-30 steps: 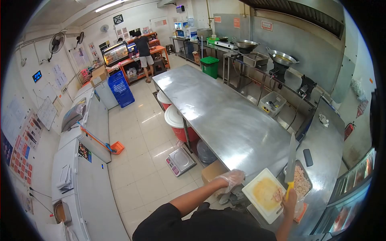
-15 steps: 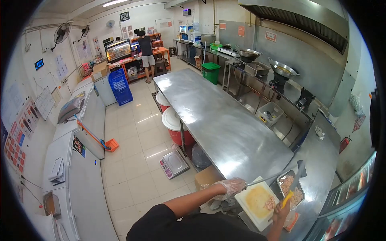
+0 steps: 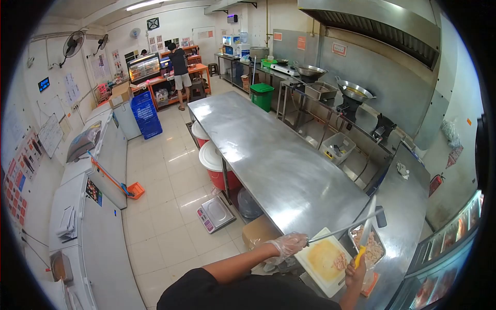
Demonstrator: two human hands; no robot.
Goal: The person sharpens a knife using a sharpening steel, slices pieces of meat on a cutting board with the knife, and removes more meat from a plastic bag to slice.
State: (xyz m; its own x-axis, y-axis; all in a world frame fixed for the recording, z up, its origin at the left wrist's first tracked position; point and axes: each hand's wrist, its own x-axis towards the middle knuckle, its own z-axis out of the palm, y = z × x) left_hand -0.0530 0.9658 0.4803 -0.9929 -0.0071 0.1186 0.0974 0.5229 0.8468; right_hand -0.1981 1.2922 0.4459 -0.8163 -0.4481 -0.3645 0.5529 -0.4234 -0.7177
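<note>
Head cam, so you're looking past my arms. My right hand [image 3: 356, 271] is wrapped around the yellow handle of a knife [image 3: 364, 238], blade pointing up and away, above the metal tray [image 3: 381, 241]. My left hand [image 3: 290, 244], in a clear plastic glove, is closed around the near end of a thin grey rod [image 3: 343, 228] that slants across the blade. Can't tell if the two actually touch.

Elbow room: there's tile floor [image 3: 170, 206] off to my left, between the white freezers [image 3: 106, 237] and the long table [image 3: 279, 165], with a scale [image 3: 215, 214] sitting in that gap near the table. The cutting board [image 3: 315, 261] lies at an angle below my hands, near the table's near end, and the tray is just beside it on the side counter [image 3: 400, 206].

Materials: brushed, shiny steel on the table, pale board with rounded corners and a yellowish stain, a few shreds of pinkish meat [image 3: 340, 261] at one edge. The tray is a shallow rectangle of pale chopped chunks. My glove is crinkly and see-through.

Hard to see: my fingers cover part of the knife handle, the blade blocks some of the tray, and my left arm cuts off the cardboard box [image 3: 260, 231]. A dark flat object [image 3: 382, 221] by the rod's far end is too small to identify. The lens edge crops the fridge [image 3: 434, 248] on the right.
</note>
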